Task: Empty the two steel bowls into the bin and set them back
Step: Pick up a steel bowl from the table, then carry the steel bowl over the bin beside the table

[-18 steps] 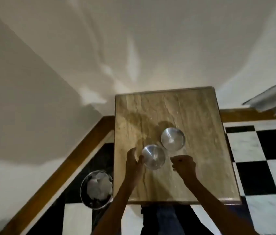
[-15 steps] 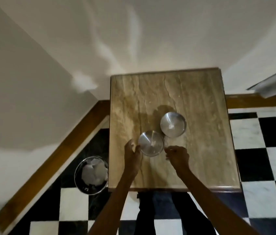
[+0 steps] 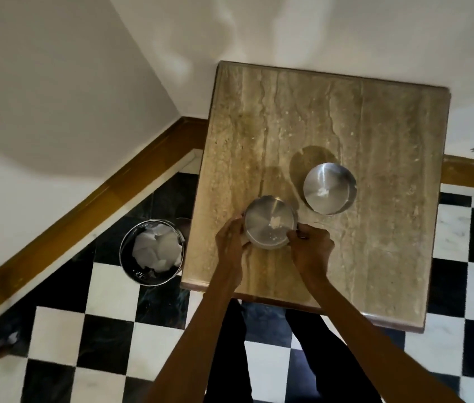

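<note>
1. Steel bowls sit on the stone-topped table: the near bowl is close to the table's front-left part, the far bowl just beyond it to the right, apart from it.
2. The left hand cups the near bowl's left wall and the right hand pinches its right rim, so both hands grasp that bowl; whether it has left the table cannot be told.
3. Each bowl holds a small pale scrap near its middle.
4. The step in hand looks like lifting the near bowl. It would go best kept level until it is over the bin, then tipped sharply so the scrap drops inside.
5. The bin stands on the floor just left of the table's front-left corner, already holding crumpled white paper.
6. Steel walls are likely slick, so a firm two-sided hold suits the carry.
7. The table is a bare, veined beige slab pushed against a white wall.
8. Around the table lies a black-and-white chequered floor, edged by a wooden skirting.
</note>
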